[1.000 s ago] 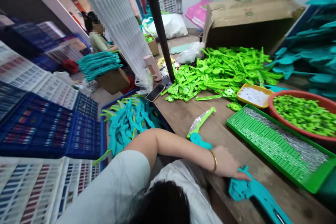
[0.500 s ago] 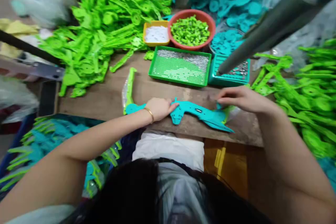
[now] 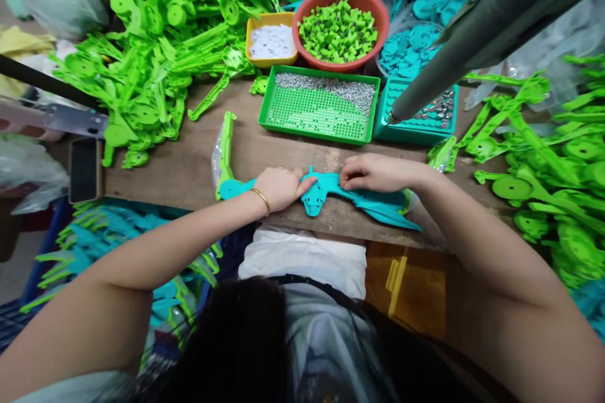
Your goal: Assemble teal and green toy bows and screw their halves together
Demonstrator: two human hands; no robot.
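A teal plastic toy (image 3: 313, 200) lies across the front of the wooden table, with an animal-like head piece at its middle and wing-shaped sides. A bright green arm (image 3: 225, 154) stands out from its left end. My left hand (image 3: 282, 189) grips the toy just left of the head piece, thumb laid against it. Over the toy's right side, my right hand (image 3: 373, 173) is closed, its fingertips pinched down at the teal surface. Whatever those fingertips hold, if anything, is hidden.
Beyond the toy stand a green tray (image 3: 302, 137) of small metal pieces, a teal basket (image 3: 416, 132), a red bowl (image 3: 385, 19) of green parts and a yellow box (image 3: 253, 60). Green parts (image 3: 146, 56) heap up on both sides. A dark pole (image 3: 454, 69) slants in from the right.
My right hand has moved left along the toy, from near its right end to beside the head piece. My left hand keeps its grip. The view has shifted slightly.
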